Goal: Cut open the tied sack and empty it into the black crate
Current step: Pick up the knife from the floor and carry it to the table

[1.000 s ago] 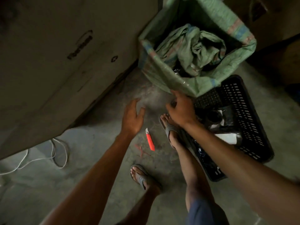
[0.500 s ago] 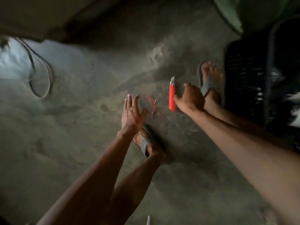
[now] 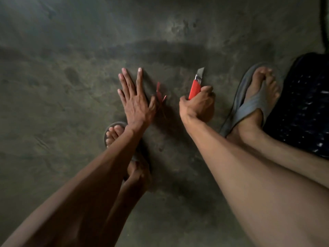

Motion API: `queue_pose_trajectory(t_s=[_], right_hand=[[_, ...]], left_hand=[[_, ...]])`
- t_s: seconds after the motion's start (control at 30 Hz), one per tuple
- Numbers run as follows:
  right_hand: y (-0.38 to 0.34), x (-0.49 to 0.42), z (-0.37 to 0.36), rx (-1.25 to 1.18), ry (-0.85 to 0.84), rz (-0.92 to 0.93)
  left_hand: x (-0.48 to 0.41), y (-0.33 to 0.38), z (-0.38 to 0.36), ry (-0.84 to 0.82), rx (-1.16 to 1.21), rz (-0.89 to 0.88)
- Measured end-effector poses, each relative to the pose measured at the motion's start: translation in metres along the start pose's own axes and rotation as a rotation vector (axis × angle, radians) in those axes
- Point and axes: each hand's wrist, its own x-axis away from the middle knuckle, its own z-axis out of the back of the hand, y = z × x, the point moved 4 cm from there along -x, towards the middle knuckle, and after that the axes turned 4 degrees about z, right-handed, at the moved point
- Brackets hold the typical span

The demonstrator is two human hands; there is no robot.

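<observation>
My right hand (image 3: 197, 106) grips the red utility knife (image 3: 195, 87) low over the concrete floor, its bare blade pointing up and away from me. My left hand (image 3: 136, 102) hovers open beside it with the fingers spread straight, holding nothing. A thin red string scrap (image 3: 160, 94) lies on the floor between the two hands. The black crate (image 3: 306, 107) shows only as a perforated dark wall at the right edge. The green sack is out of view.
My two feet in grey sandals stand on the floor, one (image 3: 254, 102) next to the crate and one (image 3: 115, 134) under my left forearm. Bare stained concrete (image 3: 71, 77) stretches to the left and ahead.
My right hand left the sack's rim, reached down and closed around the knife that lay on the floor. The view tipped down, losing the sack. My left hand stayed open.
</observation>
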Motion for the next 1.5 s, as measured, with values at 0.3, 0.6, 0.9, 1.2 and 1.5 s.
queue_pose_trajectory(t_s=[0.3,0.6,0.9,1.2,1.5], right_hand=[[-0.017,0.012,0.055,0.019,-0.005,0.146],[-0.040,0.123,0.258,0.131,-0.030,0.362],[-0.089,0.285,0.490,0.113,0.023,0.555],[-0.153,0.425,0.657,-0.061,0.179,0.633],[-0.262,0.474,0.766,-0.053,0.351,0.741]], left_hand=[[0.001,0.018,0.053,-0.261,-0.121,-0.046],[0.093,0.093,0.244,-0.415,-0.191,-0.183],[0.237,0.161,0.503,-0.286,-0.152,-0.267],[0.336,0.161,0.713,-0.012,-0.219,-0.312],[0.344,0.181,0.857,0.212,-0.004,-0.346]])
